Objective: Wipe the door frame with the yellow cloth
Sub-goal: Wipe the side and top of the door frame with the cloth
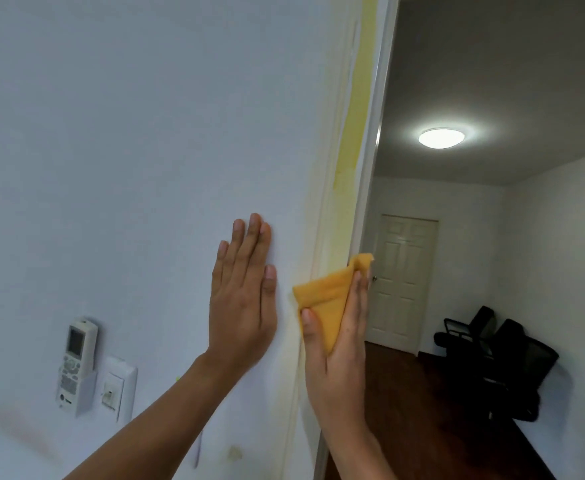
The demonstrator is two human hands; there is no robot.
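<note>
Right hand (339, 344) pinches yellow cloth (325, 299) between thumb and fingers, seemingly against door frame (349, 168); left hand (242, 306) flat, fingers together, on wall (128, 133).

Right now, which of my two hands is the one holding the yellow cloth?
Your right hand holds the yellow cloth against the door frame. Your left hand holds nothing and lies flat and open on the wall.

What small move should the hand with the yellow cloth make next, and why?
Probably slide the right hand upward along the door frame, keeping the yellow cloth pressed on it. The cloth sits low on the frame, a yellowish streak runs above it, and the left hand lies flat on the wall.
</note>
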